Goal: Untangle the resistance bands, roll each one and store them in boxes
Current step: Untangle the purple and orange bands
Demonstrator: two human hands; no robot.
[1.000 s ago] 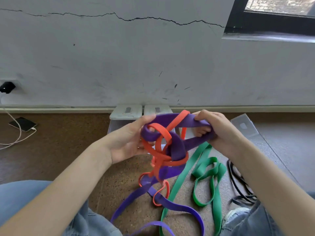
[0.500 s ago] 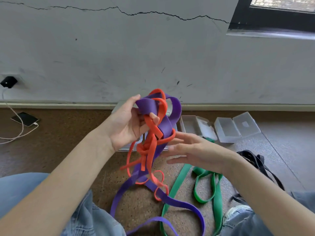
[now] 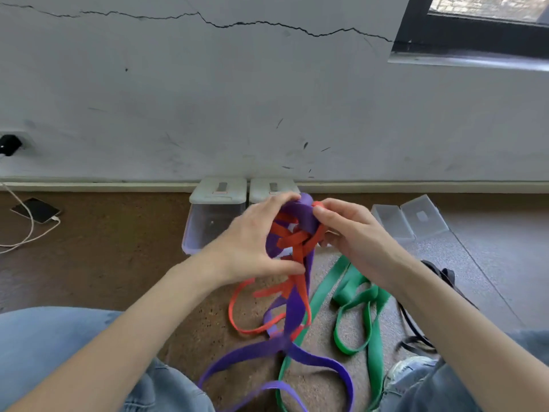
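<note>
Purple and orange rubber cross in a tight knot held up between a seated person's two hands, in front of a grey, cracked wall. No brand, label or writing can be read on any band or box; the small dark patches on the box lids are too blurred to make out.

The left hand (image 3: pixel 252 245) curls round the near side of the knot, its fingers over the top of the purple band (image 3: pixel 303 215) and its thumb pressed against the strands below. The right hand (image 3: pixel 353 233) pinches the top of the same bundle from the other side, thumb and fingertips closed where the orange band (image 3: pixel 292 243) loops over the purple one. The knot sits directly between the two grips, touching both.

Below the hands, both bands hang down to the brown speckled floor (image 3: pixel 113 263), the orange band trailing in an open loop and the purple band spreading in wide curves between the person's denim-clad knees. A green band (image 3: pixel 355 295) lies loose on the floor just right of them, under the right forearm, and a black band (image 3: pixel 416 341) lies beyond it, partly hidden.

Two clear boxes with closed white lids (image 3: pixel 218 191) stand against the wall behind the hands; open clear boxes (image 3: pixel 416 215) lie to the right. A phone (image 3: pixel 35 209) on a white cable rests on the floor at far left.
</note>
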